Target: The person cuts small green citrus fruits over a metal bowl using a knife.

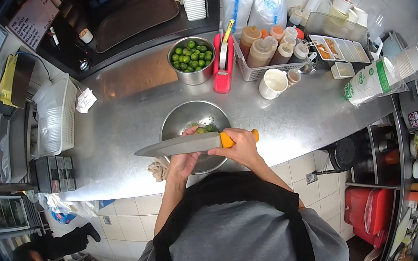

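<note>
A large knife with a yellow handle lies across the view above a wide metal bowl. My right hand is wrapped round its handle, and the blade points left. Behind the blade, my left hand is partly hidden; small green citrus fruit shows at its fingertips, over the bowl. More green pieces are in or over the bowl. Beyond it stands a deep metal pot full of whole green citrus fruits.
A red tape dispenser stands right of the pot, then a basket of sauce bottles and a white cup. A crumpled cloth is at the bowl's left. Another person is at the lower left.
</note>
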Action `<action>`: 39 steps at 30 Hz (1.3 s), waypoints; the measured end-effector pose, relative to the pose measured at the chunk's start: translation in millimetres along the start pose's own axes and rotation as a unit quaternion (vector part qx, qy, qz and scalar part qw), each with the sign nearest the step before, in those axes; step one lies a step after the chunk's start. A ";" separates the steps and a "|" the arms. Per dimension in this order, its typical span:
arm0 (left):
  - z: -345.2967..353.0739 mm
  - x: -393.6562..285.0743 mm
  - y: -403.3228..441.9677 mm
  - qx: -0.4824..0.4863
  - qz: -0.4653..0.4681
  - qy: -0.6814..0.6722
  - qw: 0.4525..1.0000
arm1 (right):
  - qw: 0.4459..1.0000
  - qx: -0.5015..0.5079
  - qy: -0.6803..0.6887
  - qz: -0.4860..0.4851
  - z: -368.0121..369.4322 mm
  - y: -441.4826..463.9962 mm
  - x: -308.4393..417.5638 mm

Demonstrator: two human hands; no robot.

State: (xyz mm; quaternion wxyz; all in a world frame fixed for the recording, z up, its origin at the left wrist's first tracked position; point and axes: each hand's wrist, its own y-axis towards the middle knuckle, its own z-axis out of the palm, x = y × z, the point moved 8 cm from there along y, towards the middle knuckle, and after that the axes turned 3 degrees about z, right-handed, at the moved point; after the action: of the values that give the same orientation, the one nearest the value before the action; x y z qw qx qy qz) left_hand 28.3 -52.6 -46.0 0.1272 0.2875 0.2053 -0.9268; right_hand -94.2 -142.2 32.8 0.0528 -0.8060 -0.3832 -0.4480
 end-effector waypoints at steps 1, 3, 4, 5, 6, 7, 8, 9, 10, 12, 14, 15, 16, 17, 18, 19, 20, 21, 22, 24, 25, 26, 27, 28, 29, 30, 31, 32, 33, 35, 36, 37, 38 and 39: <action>11.1 -2.7 -2.5 0.029 -0.003 0.011 1.000 | 1.000 0.000 -0.001 0.002 -0.1 -0.4 -0.7; 16.9 -2.6 -3.6 0.050 -0.008 0.021 0.999 | 1.000 -0.001 -0.002 0.004 0.2 -0.5 -1.8; 13.1 -0.4 -3.1 0.042 -0.010 0.020 0.999 | 1.000 -0.002 0.001 -0.001 0.1 -0.5 -0.8; 10.4 1.1 -3.2 0.034 -0.012 0.018 0.999 | 1.000 -0.002 0.004 -0.006 -0.3 -0.4 0.5; 10.7 1.0 -4.1 0.037 -0.006 0.026 0.999 | 1.000 -0.003 0.007 -0.010 -0.6 -0.8 1.4; 11.2 1.1 -4.8 0.039 0.000 0.033 0.999 | 1.000 -0.006 0.005 -0.020 -0.5 -1.2 2.9; 11.5 0.7 -5.5 0.042 0.006 0.041 0.998 | 1.000 -0.010 0.002 -0.029 0.1 -1.5 4.7; 10.0 1.6 -5.6 0.036 0.002 0.039 0.999 | 0.999 -0.013 0.000 -0.039 0.2 -1.8 6.4; 7.9 2.6 -5.5 0.030 -0.001 0.037 0.999 | 0.999 -0.012 0.005 -0.038 0.1 -1.5 6.0; 4.7 3.6 -5.4 0.025 -0.004 0.038 0.999 | 0.999 -0.010 0.014 -0.038 -0.2 -0.6 5.5; 3.6 3.6 -4.7 0.028 -0.001 0.045 0.999 | 0.999 -0.007 0.010 -0.038 -0.2 -0.4 5.8; 3.8 2.7 -5.1 0.023 0.001 0.050 0.998 | 0.999 -0.005 0.008 -0.037 -0.3 -0.5 6.1; 5.6 1.7 -5.8 0.018 0.002 0.056 0.998 | 0.999 -0.004 0.007 -0.034 -1.0 -0.5 6.8; 7.2 0.9 -6.5 0.014 0.003 0.061 0.998 | 0.999 -0.003 0.006 -0.031 -1.7 -0.4 8.3; 8.2 -1.9 -6.8 0.007 0.018 0.073 0.997 | 1.000 -0.001 0.006 -0.029 -1.3 -0.1 9.2; 9.1 -4.6 -7.3 0.000 0.033 0.086 0.996 | 1.000 0.002 0.020 -0.014 0.5 -0.4 7.6; 9.7 -7.2 -7.5 -0.007 0.048 0.099 0.994 | 0.999 0.006 0.035 0.001 2.6 -1.4 6.1; 10.6 -8.9 -7.6 -0.009 0.058 0.102 0.993 | 0.999 0.009 0.049 0.016 4.1 -2.5 4.0; 11.4 -10.4 -7.6 -0.012 0.069 0.104 0.992 | 0.997 0.034 0.055 0.046 9.0 -3.7 -1.0; 10.5 -15.6 -6.4 -0.012 0.099 0.129 0.987 | 0.989 0.084 0.068 0.104 20.3 -6.7 -12.4; 7.6 -18.2 -4.8 -0.010 0.118 0.150 0.982 | 0.982 0.090 0.107 0.124 27.8 -9.0 -20.6; 6.7 -20.8 -4.1 -0.007 0.137 0.171 0.976 | 0.974 0.096 0.145 0.143 38.6 -12.1 -31.9; 7.3 -22.1 -5.0 -0.010 0.149 0.178 0.973 | 0.964 0.101 0.184 0.162 43.3 -12.6 -34.4; 8.5 -22.9 -6.4 -0.014 0.160 0.185 0.969 | 0.942 0.130 0.247 0.185 49.6 -15.0 -36.3; 9.8 -23.9 -7.7 -0.017 0.172 0.192 0.966 | 0.915 0.157 0.309 0.207 55.2 -17.5 -36.7; 11.8 -24.5 -8.6 -0.018 0.179 0.199 0.963 | 0.882 0.184 0.369 0.228 59.9 -19.7 -34.1; 14.3 -24.9 -9.5 -0.019 0.185 0.204 0.961 | 0.865 0.194 0.400 0.233 61.7 -20.7 -32.1; 16.0 -25.2 -10.0 -0.020 0.192 0.210 0.958 | 0.847 0.204 0.429 0.238 63.5 -21.6 -30.1; 16.7 -25.3 -10.7 -0.019 0.201 0.208 0.957 | 0.828 0.214 0.458 0.242 65.1 -22.5 -27.8; 17.4 -25.1 -12.2 -0.016 0.218 0.205 0.954 | 0.790 0.218 0.506 0.269 67.9 -24.6 -25.8; 17.8 -25.1 -11.9 -0.016 0.222 0.205 0.953 | 0.769 0.220 0.529 0.282 69.0 -25.6 -24.7; 18.2 -25.2 -11.5 -0.016 0.227 0.205 0.952 | 0.766 0.220 0.532 0.287 68.6 -25.6 -24.3; 18.6 -25.6 -11.5 -0.017 0.232 0.205 0.951 | 0.762 0.220 0.534 0.292 68.2 -25.5 -23.9; 17.7 -23.9 -11.2 -0.026 0.214 0.203 0.955 | 0.759 0.221 0.537 0.296 68.2 -25.4 -23.8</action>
State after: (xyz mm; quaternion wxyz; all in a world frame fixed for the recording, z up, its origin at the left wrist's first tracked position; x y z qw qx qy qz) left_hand 34.9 -47.9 -15.3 0.2854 0.5034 0.1849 -0.7943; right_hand -71.9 -108.7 -32.4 0.5566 -0.4729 -0.1225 -0.6720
